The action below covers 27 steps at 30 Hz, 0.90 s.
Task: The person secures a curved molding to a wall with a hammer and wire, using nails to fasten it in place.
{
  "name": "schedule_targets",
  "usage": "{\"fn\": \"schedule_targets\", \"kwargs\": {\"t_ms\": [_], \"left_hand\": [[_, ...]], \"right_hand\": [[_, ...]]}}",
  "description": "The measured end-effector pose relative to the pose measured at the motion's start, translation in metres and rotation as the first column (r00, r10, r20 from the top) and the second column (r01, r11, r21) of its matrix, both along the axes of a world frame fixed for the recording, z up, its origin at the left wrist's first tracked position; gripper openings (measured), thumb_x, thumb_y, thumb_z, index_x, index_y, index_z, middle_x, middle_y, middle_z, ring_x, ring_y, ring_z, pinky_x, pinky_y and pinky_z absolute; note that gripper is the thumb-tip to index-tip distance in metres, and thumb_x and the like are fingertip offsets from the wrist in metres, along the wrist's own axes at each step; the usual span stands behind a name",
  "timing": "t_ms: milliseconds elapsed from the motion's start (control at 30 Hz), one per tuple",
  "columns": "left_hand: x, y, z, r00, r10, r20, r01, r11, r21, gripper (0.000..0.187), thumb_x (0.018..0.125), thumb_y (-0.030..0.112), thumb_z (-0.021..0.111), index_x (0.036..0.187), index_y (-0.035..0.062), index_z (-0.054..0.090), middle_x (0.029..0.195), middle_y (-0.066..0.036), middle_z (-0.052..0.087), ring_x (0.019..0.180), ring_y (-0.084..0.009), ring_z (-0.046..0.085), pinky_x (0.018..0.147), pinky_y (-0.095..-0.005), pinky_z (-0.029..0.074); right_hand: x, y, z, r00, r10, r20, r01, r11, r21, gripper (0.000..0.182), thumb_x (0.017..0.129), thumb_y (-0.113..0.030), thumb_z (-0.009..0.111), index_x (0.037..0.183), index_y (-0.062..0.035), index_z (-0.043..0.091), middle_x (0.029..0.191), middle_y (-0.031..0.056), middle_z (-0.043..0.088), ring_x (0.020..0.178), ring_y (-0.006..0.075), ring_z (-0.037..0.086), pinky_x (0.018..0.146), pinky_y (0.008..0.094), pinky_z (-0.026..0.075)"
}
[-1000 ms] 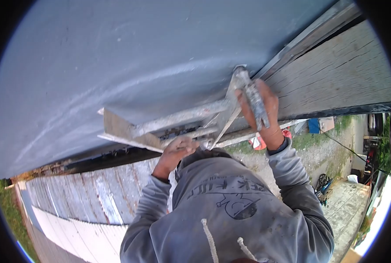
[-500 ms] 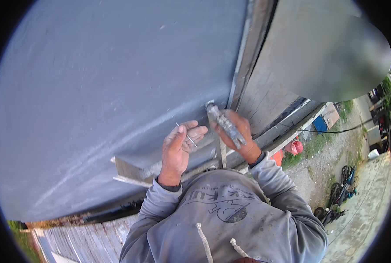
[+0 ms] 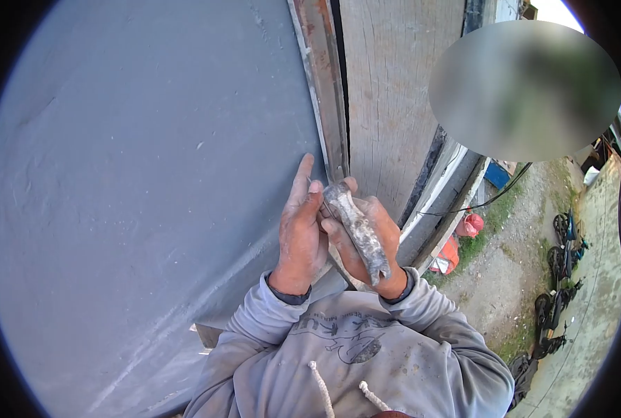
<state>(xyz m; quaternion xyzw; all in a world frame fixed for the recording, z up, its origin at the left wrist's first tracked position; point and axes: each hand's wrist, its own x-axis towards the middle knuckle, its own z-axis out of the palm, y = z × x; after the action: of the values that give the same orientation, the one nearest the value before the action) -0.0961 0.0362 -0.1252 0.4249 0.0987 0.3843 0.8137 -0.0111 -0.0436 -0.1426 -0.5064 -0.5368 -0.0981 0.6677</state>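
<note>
My right hand [image 3: 370,237] is wrapped round a claw hammer; its worn, whitish-grey hammer head [image 3: 358,230] lies across the top of the hand, claw toward me. Most of the handle is hidden. Close beside it, my left hand [image 3: 301,240] has its thumb against the fingers and its index finger stretched toward the grey wall. A thin nail [image 3: 329,209] shows only in part between the left thumb and the hammer head. Both hands are just in front of the rusty metal strip [image 3: 322,83] that edges the smooth grey wall [image 3: 150,153].
A wooden board [image 3: 394,90] stands right of the strip. Long rails [image 3: 443,209] run along the right, crossed by a black cable [image 3: 495,203]. Below are a red bag [image 3: 469,225], an orange bag [image 3: 446,256], a gravel path [image 3: 506,258] and parked motorbikes [image 3: 551,306].
My left hand has come up and right, beside the hammer. The hammer has swung slightly and now sits at the left fingers. The view has turned, bringing the metal strip further left.
</note>
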Motion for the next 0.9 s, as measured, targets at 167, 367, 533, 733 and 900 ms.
{"fn": "schedule_targets", "kwargs": {"t_ms": [167, 367, 533, 733, 900], "left_hand": [[0.004, 0.011, -0.003, 0.999, -0.033, -0.022, 0.03, 0.995, -0.098, 0.064, 0.1, 0.016, 0.041, 0.153, 0.0002, 0.01, 0.123, -0.023, 0.059, 0.118, -0.0315, 0.058, 0.101, -0.0418, 0.049], [0.003, 0.017, -0.012, 0.997, -0.044, -0.06, 0.038, 0.995, -0.095, 0.054, 0.105, 0.028, 0.043, 0.144, -0.0057, 0.03, 0.116, -0.018, 0.064, 0.107, -0.0224, 0.062, 0.096, -0.0321, 0.047], [-0.006, 0.02, -0.008, 0.741, 0.664, -0.099, -0.398, 0.553, 0.732, 0.033, 0.094, 0.006, 0.059, 0.126, -0.0016, 0.057, 0.099, -0.014, 0.07, 0.091, -0.0224, 0.068, 0.08, -0.0324, 0.054], [0.017, 0.045, 0.02, 0.673, 0.704, 0.227, -0.4, 0.089, 0.912, 0.031, 0.086, -0.003, 0.061, 0.116, 0.0025, 0.066, 0.098, -0.018, 0.069, 0.089, -0.0323, 0.069, 0.075, -0.0373, 0.056], [0.025, 0.047, 0.026, 0.634, 0.749, 0.189, -0.381, 0.09, 0.92, 0.025, 0.085, -0.002, 0.063, 0.109, 0.0002, 0.069, 0.094, -0.018, 0.07, 0.084, -0.0308, 0.07, 0.074, -0.0365, 0.055]], "right_hand": [[0.005, 0.009, 0.003, 0.993, -0.09, 0.073, 0.093, 0.995, -0.03, 0.027, 0.078, -0.009, 0.079, 0.098, 0.0034, 0.065, 0.078, 0.0094, 0.064, 0.064, 0.0211, 0.063, 0.058, 0.0305, 0.049], [0.011, 0.015, 0.017, 0.987, -0.146, 0.065, 0.149, 0.987, -0.052, 0.018, 0.079, -0.006, 0.075, 0.089, -0.0001, 0.062, 0.069, 0.0118, 0.06, 0.057, 0.0263, 0.063, 0.052, 0.0332, 0.049], [0.025, 0.03, 0.052, 0.982, -0.188, 0.014, 0.188, 0.973, -0.131, 0.014, 0.082, -0.007, 0.072, 0.086, -0.0001, 0.06, 0.068, 0.0127, 0.061, 0.054, 0.0257, 0.063, 0.05, 0.0329, 0.047], [0.027, 0.055, 0.051, 0.966, -0.006, -0.257, -0.005, 0.999, -0.042, 0.015, 0.084, -0.009, 0.071, 0.09, 0.0008, 0.062, 0.073, 0.0105, 0.066, 0.058, 0.0174, 0.065, 0.054, 0.0299, 0.05], [0.024, 0.051, 0.055, 0.974, 0.004, -0.226, -0.007, 1.0, -0.012, 0.018, 0.087, -0.012, 0.071, 0.093, 0.0031, 0.063, 0.07, 0.0076, 0.065, 0.06, 0.0118, 0.064, 0.053, 0.0265, 0.05]]}}
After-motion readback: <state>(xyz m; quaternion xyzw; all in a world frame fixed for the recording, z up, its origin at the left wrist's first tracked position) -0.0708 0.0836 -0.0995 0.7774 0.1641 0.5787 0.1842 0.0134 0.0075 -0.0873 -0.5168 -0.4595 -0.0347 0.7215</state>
